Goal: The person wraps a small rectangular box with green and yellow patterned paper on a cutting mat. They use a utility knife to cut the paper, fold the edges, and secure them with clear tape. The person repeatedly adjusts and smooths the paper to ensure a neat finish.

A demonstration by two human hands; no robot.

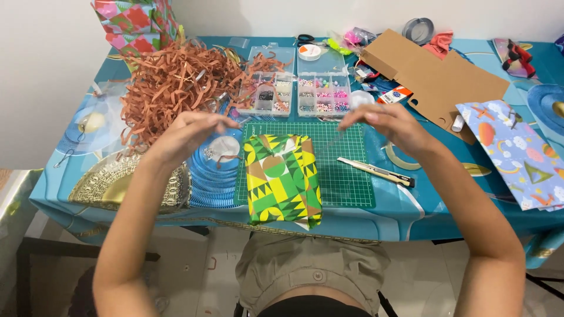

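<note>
A box wrapped in green, yellow and brown patterned paper (pixel 282 179) lies on a green cutting mat (pixel 346 182) at the table's near edge. My left hand (pixel 188 134) hovers above and left of the box, fingertips pinched together. What it pinches is too faint to make out. My right hand (pixel 385 124) is raised above the mat's right corner. It pinches a thin clear strip (pixel 333 141), apparently tape, that slants down toward the box. Neither hand touches the box.
A utility knife (pixel 376 172) and a tape roll (pixel 402 159) lie right of the mat. Two clear bead organisers (pixel 324 94) stand behind it. A heap of brown paper shred (pixel 176 82) is at left. Flat cardboard (pixel 435 76) and blue patterned paper (pixel 520 152) are at right.
</note>
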